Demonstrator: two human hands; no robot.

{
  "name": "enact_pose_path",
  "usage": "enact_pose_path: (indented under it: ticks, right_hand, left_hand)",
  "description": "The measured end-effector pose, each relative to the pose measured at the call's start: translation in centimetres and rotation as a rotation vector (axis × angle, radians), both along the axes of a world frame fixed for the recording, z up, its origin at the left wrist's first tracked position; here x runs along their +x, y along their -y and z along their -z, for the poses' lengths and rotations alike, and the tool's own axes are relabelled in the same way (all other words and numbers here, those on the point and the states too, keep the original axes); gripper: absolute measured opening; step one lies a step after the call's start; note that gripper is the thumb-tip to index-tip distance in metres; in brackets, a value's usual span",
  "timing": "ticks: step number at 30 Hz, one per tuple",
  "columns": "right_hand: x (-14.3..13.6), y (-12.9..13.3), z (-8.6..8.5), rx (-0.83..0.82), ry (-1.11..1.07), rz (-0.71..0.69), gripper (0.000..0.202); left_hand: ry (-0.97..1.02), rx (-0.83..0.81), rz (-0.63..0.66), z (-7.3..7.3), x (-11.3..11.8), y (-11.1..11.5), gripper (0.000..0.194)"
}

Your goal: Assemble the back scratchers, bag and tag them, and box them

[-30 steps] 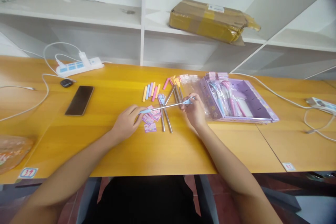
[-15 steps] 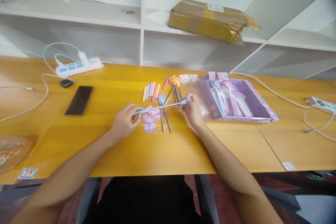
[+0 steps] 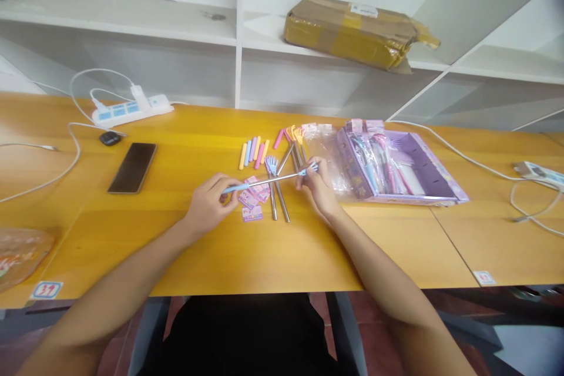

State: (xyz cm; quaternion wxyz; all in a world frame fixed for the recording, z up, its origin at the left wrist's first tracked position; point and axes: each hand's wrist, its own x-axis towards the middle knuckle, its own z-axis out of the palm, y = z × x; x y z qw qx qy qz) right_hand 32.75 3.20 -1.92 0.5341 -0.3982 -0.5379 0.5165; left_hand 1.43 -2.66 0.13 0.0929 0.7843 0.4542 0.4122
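Observation:
Between both hands a metal rod with blue ends (image 3: 275,179) is held nearly level above the table. My left hand (image 3: 212,202) is closed on its blue handle, and my right hand (image 3: 319,188) pinches the blue claw-shaped head. Below the rod lie pink and purple cards (image 3: 252,214) and metal rods with a purple claw head (image 3: 271,164). Behind them are several coloured handle tubes (image 3: 253,151). Yellow and orange claw heads (image 3: 294,134) on rods lie beyond my right hand, beside clear plastic bags (image 3: 324,141).
A purple box (image 3: 440,170) with bagged claw sticks stands at the right. A phone (image 3: 132,168), a black fob (image 3: 110,138) and a white power strip (image 3: 132,110) are at the left. A taped carton (image 3: 348,32) sits on the shelf.
My right hand has shifted slightly left along the blue head end of the rod. My left hand keeps its hold, almost unmoved.

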Motion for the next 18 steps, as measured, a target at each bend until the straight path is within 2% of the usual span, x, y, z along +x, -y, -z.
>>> enact_pose_path:
  ticks: [7,18]
  right_hand:
    - [-0.5,0.5,0.5,0.030,0.068,-0.045,0.030]
    - [-1.7,1.3,1.4,0.082,0.211,-0.099,0.039]
  left_hand:
    - [0.014,0.006,-0.023,-0.1,0.0,0.0,0.018]
    - [0.016,0.034,-0.035,-0.5,0.1,0.4,0.015]
